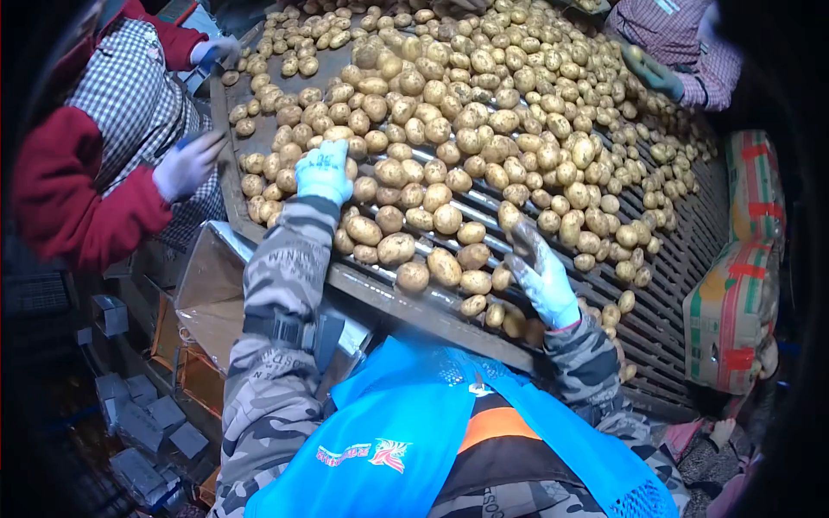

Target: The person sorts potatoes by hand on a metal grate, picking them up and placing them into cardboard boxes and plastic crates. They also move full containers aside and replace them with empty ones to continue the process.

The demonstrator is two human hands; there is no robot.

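Potatoes [406,177], round to oval, tan and speckled with soil, spread thickly from ten o'clock through twelve to three; under them runs a slatted bed [669,332], its narrow dark bars glinting where wet or bare, bordered toward six by a flat, scuffed rim [371,289].

Between ten and eleven o'clock the left hand [325,171], in a pale blue knitted-looking glove, lies over the potatoes, its fingers bent and close together; whether they have hold of one I cannot tell; near three o'clock the right hand [548,281], its glove smudged dark at the fingers, has its thumb parted from them, with an oval potato at the fingertips; whether it is gripped I cannot tell.

Both sleeves [289,268] are grey camouflage cloth; a smooth blue vest [389,423] with mesh patches fills six o'clock; plump woven-looking sacks [734,315] stand at three; a co-worker's checked apron [129,95] shows at ten.
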